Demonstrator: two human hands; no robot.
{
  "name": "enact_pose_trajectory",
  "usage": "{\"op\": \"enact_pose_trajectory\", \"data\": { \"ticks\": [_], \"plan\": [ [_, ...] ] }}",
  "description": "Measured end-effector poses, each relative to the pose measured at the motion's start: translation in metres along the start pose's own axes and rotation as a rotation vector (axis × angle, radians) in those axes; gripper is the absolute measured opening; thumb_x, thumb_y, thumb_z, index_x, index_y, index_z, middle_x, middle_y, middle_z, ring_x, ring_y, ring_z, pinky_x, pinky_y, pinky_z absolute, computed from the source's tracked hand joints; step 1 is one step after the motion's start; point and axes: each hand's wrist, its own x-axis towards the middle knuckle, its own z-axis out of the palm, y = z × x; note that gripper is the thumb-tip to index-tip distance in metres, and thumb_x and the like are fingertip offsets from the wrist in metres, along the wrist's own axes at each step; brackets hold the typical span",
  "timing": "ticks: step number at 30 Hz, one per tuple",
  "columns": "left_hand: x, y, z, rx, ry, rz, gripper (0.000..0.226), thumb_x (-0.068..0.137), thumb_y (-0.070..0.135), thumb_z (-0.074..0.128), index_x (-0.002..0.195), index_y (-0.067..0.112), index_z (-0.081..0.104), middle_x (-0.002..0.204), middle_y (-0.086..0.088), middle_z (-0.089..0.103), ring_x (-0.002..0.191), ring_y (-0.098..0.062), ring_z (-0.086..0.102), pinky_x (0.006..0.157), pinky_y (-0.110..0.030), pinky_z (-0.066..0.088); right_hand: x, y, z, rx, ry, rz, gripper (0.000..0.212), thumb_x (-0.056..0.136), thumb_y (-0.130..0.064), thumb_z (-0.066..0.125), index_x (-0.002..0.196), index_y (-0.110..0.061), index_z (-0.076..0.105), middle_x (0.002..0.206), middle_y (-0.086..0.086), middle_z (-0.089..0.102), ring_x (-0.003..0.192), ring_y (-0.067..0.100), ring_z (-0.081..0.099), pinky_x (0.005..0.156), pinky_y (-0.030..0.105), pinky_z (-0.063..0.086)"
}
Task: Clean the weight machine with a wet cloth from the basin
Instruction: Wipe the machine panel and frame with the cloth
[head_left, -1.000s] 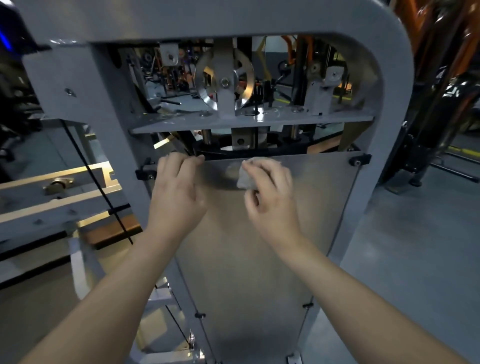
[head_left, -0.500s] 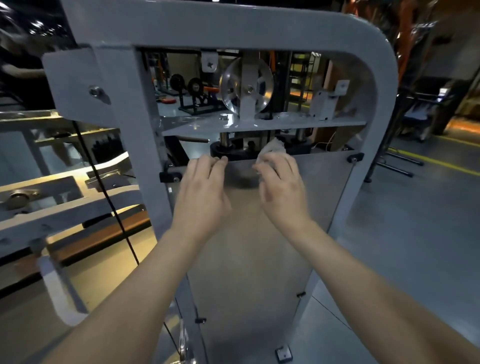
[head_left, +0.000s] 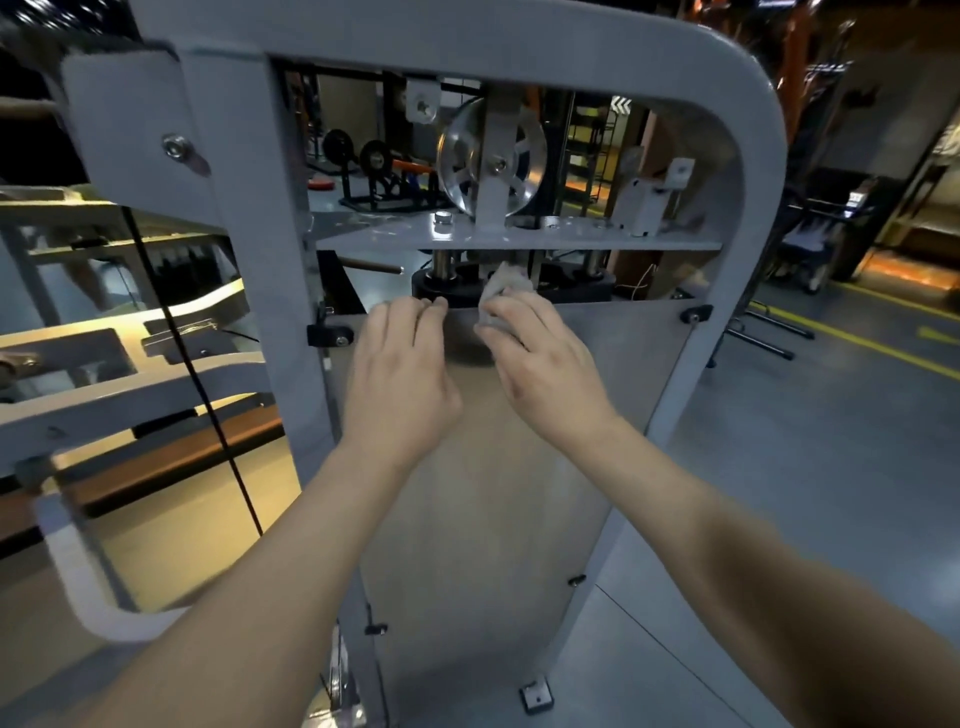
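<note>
Against the weight machine (head_left: 249, 270) panel (head_left: 493, 493), right hand (head_left: 545, 374) grips a cloth (head_left: 503, 287).

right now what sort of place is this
Most likely a gym: a weight machine with a cable pulley, weight plates on a stand behind it, and yellow floor lines.

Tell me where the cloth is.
In the head view, the cloth is near centre, held by the right hand at the top edge of the metal panel, below the pulley.
</note>
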Motion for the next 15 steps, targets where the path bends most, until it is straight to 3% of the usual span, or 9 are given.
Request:
{"op": "enact_pose_trajectory", "data": {
  "ticks": [4,7,11,12,15],
  "plan": [
    [0.003,0.012,0.001,0.026,-0.024,-0.082,0.058,0.079,0.001,0.054,0.136,-0.003,0.055,0.119,-0.016,0.052,0.118,-0.034,0.043,0.108,-0.045,0.041,-0.018,0.036,-0.008,-0.018,0.008,0.005,0.021,0.092,0.003,0.063,0.111,0.000,0.072,0.126,0.015,0.063,0.124,0.030,0.051,0.089,0.039,0.055],
    [0.004,0.029,0.006,0.042,-0.030,-0.154,0.059,0.079,0.001,0.058,0.137,-0.003,0.053,0.125,-0.018,0.049,0.128,-0.039,0.039,0.119,-0.054,0.031,-0.034,0.068,-0.014,-0.022,-0.006,0.016,0.023,0.091,0.004,0.063,0.112,0.000,0.072,0.126,0.014,0.063,0.123,0.030,0.052,0.085,0.039,0.056],
    [0.000,0.061,0.020,0.068,0.006,-0.150,0.066,0.076,0.003,0.060,0.142,0.000,0.048,0.134,-0.016,0.046,0.132,-0.035,0.034,0.126,-0.031,0.003,-0.057,0.113,-0.026,-0.008,-0.001,0.022,0.026,0.091,0.007,0.060,0.113,0.000,0.071,0.125,0.014,0.062,0.123,0.031,0.053,0.086,0.039,0.055],
    [0.000,0.069,0.025,0.079,0.005,-0.137,0.068,0.075,0.003,0.061,0.141,-0.001,0.049,0.133,-0.016,0.047,0.130,-0.035,0.036,0.127,-0.030,0.003,-0.061,0.122,-0.031,-0.009,0.010,0.031,0.026,0.090,0.008,0.061,0.112,0.000,0.071,0.123,0.014,0.063,0.122,0.031,0.053,0.086,0.038,0.055],
    [0.002,0.087,0.033,0.111,-0.018,-0.174,0.070,0.075,0.004,0.060,0.143,-0.002,0.047,0.135,-0.017,0.047,0.130,-0.035,0.035,0.123,-0.052,0.023,-0.068,0.134,-0.041,0.027,0.048,0.051,0.022,0.088,0.008,0.061,0.106,0.001,0.071,0.117,0.014,0.064,0.119,0.032,0.055,0.081,0.036,0.054]
  ]
}}
